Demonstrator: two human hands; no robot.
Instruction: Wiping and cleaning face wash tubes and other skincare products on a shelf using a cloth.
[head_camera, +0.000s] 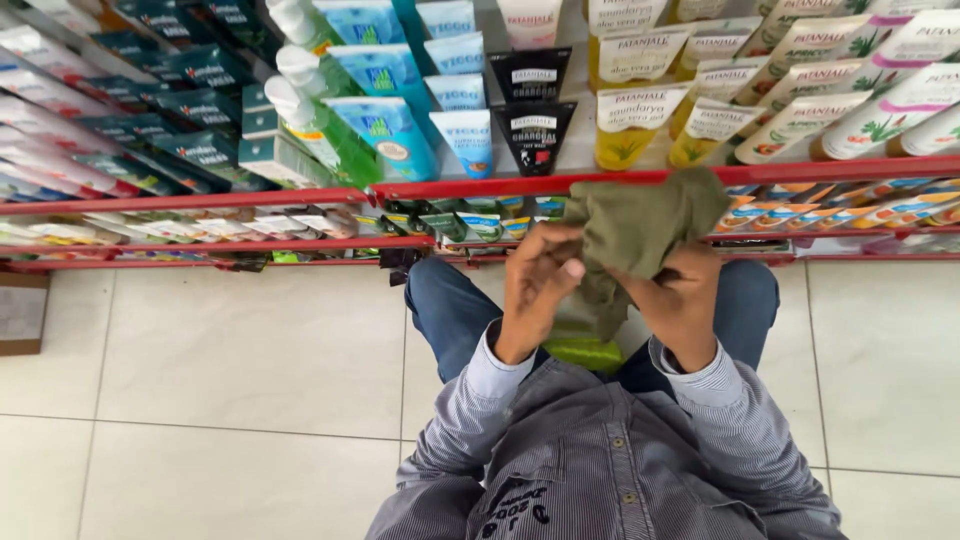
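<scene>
I hold an olive-green cloth (640, 225) bunched up in front of me with both hands. My left hand (537, 285) grips its left side, fingers curled into the fabric. My right hand (682, 300) holds it from below on the right. A bright green object (585, 352) shows just beneath the cloth, between my knees; what it is I cannot tell. The cloth hangs right before the red front rail of a shop shelf (450, 187).
Red-edged shelves carry upright tubes: blue ones (392, 135), black ones (533, 135), yellow ones (628, 125), white ones (880, 115), and dark green boxes (200, 150). Lower shelves (200, 245) hold small packets. Pale floor tiles (230, 380) lie left and right. A cardboard box (20, 315) sits far left.
</scene>
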